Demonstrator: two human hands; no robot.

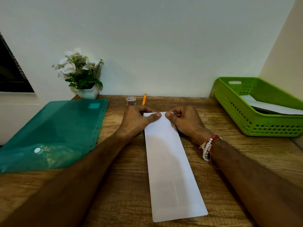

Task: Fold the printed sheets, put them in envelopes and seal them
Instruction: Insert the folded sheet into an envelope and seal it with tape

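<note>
- One long white paper strip (170,164) lies flat on the wooden desk (229,154), running from the near edge toward the far side. I cannot tell whether it is a folded sheet or an envelope.
- Two hands meet at the strip's far end, close together but not touching. The left hand (139,119) and the right hand (186,120) each pinch that end, thumb on top and fingers curled over the far edge.
- Beaded bracelets (209,146), white and red, circle the right wrist; the strands are too tangled to count.
- One teal plastic folder (54,131) lies on the left.
- One potted white-flowered plant (82,74) stands at the far left.
- One tape roll (130,100) and one orange pen (144,99) sit just beyond the hands.
- One green basket (255,122) at the far right holds white paper (270,106); the number of pieces cannot be told.
</note>
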